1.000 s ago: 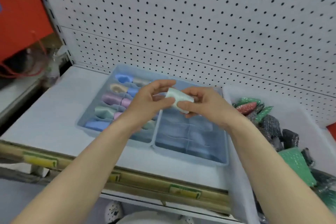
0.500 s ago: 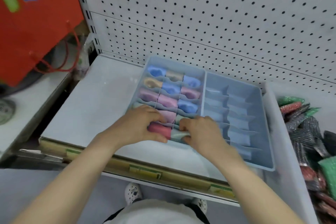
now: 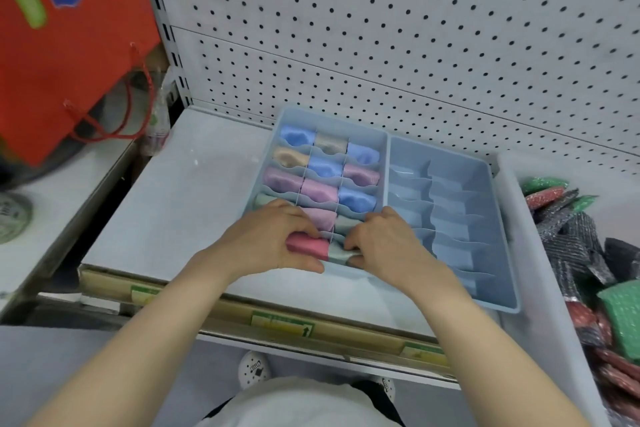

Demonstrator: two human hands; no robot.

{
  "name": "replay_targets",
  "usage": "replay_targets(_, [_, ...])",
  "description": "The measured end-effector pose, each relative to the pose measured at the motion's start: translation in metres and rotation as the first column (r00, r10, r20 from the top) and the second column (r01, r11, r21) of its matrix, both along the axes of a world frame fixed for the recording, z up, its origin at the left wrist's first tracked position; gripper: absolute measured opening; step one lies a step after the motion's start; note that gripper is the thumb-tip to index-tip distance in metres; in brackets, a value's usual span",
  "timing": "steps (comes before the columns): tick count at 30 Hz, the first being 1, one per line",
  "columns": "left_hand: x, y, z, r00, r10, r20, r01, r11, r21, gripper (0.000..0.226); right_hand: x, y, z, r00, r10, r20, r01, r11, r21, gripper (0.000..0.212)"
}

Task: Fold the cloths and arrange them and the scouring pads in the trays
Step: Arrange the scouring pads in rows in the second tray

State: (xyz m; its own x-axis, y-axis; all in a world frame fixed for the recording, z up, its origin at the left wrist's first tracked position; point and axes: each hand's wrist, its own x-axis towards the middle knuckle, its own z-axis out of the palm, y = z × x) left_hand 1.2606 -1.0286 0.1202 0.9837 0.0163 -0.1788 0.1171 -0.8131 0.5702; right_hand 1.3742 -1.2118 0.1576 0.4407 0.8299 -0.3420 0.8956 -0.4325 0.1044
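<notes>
Far left: a red bag [image 3: 69, 62] hangs beside the shelf [image 3: 173, 201], clear of the work.
Left tray: the left tray [image 3: 278, 135] sits on the shelf against the pegboard [image 3: 381, 28]. Its back rows are packed with rolled cloths [image 3: 325, 168] in blue, beige and purple, one to a compartment.
Left hand: the left hand [image 3: 266, 239] curls over the red cloth [image 3: 306, 245] in the front row, fingers on top and thumb along the tray's near wall, gripping it in its slot. The hand hides the front-left corner.
Cloth being placed: the pale green cloth [image 3: 337, 253] lies in the front-row compartment just right of the red one, against the divider between them. Its long axis runs left to right across the tray.
Right hand: the right hand [image 3: 384, 243] pinches the pale green cloth's right end with curled fingers. It is the nearer hand, and the cloth lies directly left of its fingertips.
Step, as judged: seating this cloth, with a short push down and to the left.
Right tray: the right tray [image 3: 502, 236] touches the left one, and every compartment in view is bare.
Far right: scouring pads [image 3: 571, 218] are heaped in a white bin [image 3: 540, 288] just beside the right tray. They lie on the right hand's side, so they are probably that hand's next reach.
</notes>
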Motion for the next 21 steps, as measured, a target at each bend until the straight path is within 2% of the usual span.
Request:
replay_targets(4, [0.004,-0.002,0.002,1.0,0.021,0.006,-0.021,1.0,0.004,0.059,0.008,-0.018,0.029,0.955,-0.143,-0.261,0.207,0.949,0.237,0.015])
replay_targets(7, [0.017,-0.01,0.011,0.994,0.105,0.037,-0.104,0.994,-0.038,0.073,0.029,-0.052,0.055,0.942,-0.247,-0.228,0.317,0.877,0.361,0.02])
replay_targets(11, [0.055,-0.049,0.041,0.977,0.149,0.155,-0.157,0.987,0.038,0.029,0.07,-0.128,0.084,0.882,-0.434,-0.182,0.47,0.792,0.39,0.02])
replay_targets(15, [0.111,-0.114,0.059,0.961,0.062,0.268,-0.069,0.997,0.019,0.029,0.103,-0.214,0.106,0.807,-0.575,-0.133,0.561,0.677,0.476,0.018])
replay_targets(18, [0.154,-0.181,0.071,0.94,-0.035,0.34,0.026,0.999,0.033,0.033,0.135,-0.273,0.105,0.746,-0.658,-0.102,0.631,0.65,0.424,0.023])
replay_targets(21, [0.196,-0.249,0.075,0.921,-0.108,0.375,0.083,0.993,0.082,0.043,0.163,-0.32,0.098,0.727,-0.683,-0.065,0.682,0.709,0.18,0.036])
